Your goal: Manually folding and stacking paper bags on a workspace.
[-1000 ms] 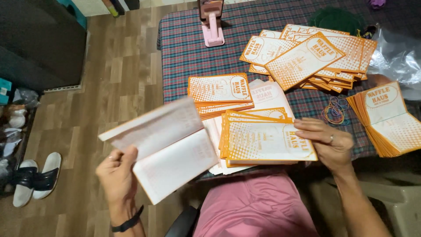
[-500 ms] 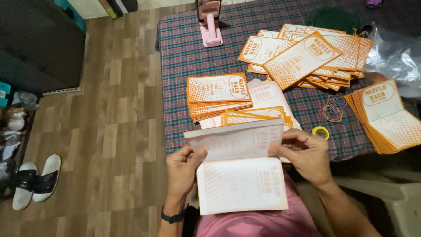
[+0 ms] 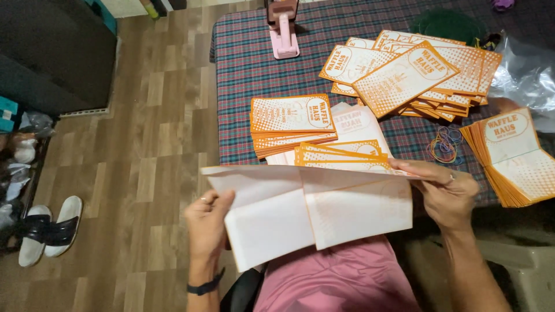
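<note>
I hold a large white paper sheet with orange print (image 3: 312,208) spread in front of my lap, folded along its top edge. My left hand (image 3: 209,222) grips its lower left part; a dark band sits on that wrist. My right hand (image 3: 445,190), with a ring, pinches the sheet's upper right edge. Just behind the sheet, on the plaid tablecloth (image 3: 248,69), lies a stack of orange-and-white printed sheets (image 3: 341,153), and another stack (image 3: 292,121) lies beyond it.
A spread heap of the same orange sheets (image 3: 404,75) covers the far right of the table, with another pile (image 3: 514,156) at the right edge. Coloured rubber bands (image 3: 444,144), a pink phone stand (image 3: 283,34), clear plastic (image 3: 529,69). Sandals (image 3: 49,228) on the wooden floor.
The sheet swung from my left side to in front of me and is now opened out wide. My right hand left the stack and took the sheet's right edge.
</note>
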